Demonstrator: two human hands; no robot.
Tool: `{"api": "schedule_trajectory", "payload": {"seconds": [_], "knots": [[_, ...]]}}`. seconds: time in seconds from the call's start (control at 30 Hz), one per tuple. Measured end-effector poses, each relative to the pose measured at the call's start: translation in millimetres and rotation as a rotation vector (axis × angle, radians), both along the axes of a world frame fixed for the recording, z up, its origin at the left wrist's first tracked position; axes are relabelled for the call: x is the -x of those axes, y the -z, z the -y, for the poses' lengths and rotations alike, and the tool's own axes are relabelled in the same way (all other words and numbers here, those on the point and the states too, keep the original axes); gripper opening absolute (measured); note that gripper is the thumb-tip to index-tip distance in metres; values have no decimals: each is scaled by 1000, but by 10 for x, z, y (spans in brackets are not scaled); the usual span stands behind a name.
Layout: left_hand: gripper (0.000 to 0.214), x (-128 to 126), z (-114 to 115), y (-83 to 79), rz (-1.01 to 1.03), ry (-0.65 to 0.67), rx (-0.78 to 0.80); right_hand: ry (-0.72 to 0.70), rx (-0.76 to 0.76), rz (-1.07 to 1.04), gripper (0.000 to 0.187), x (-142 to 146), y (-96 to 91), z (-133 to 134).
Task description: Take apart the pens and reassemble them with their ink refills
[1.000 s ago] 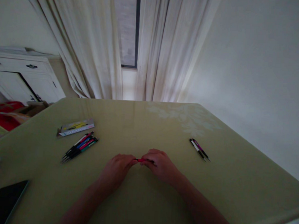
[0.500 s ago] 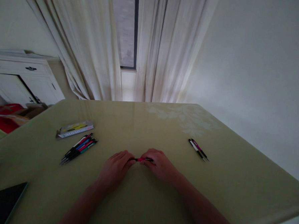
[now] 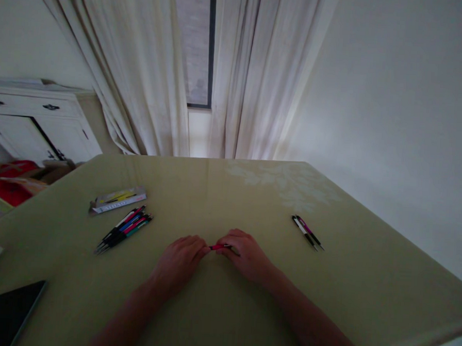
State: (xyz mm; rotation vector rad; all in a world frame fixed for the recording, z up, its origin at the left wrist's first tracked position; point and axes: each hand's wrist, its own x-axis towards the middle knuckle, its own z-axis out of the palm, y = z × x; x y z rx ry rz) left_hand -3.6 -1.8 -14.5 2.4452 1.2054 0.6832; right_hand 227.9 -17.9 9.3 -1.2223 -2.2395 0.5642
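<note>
Head view: left hand [image 3: 182, 255] pinches one end of the red pen [image 3: 216, 247], right hand [image 3: 246, 252] grips it nearer the other, so it's held crosswise btwn them over the table [image 3: 214, 193], prob. to steady both ends. Pen bunch [image 3: 124, 230] lies left, near the box [image 3: 118, 199]; two pens [image 3: 309, 231] sit well apart at right, prob. to keep groups separate. Held pen: pinkish-red mid-section w/ dark bits; fingers hide most, so can't tell if it's whole.
</note>
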Motion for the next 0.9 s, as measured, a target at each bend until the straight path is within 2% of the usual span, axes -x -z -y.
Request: {"api": "schedule_trajectory", "payload": {"seconds": [0.37, 0.5, 0.77, 0.9], "knots": [[32, 18, -21, 43, 15, -2, 27, 5, -32, 43, 21, -4, 27, -15], [26, 19, -22, 45, 13, 16, 48, -6, -44, 56, 22, 5, 51, -19], [35, 5, -12, 38, -29, -8, 69, -14, -83, 68, 21, 14, 85, -25], [27, -1, -19, 39, -27, -1, 121, 7, -109, 63, 19, 17, 118, -30]]}}
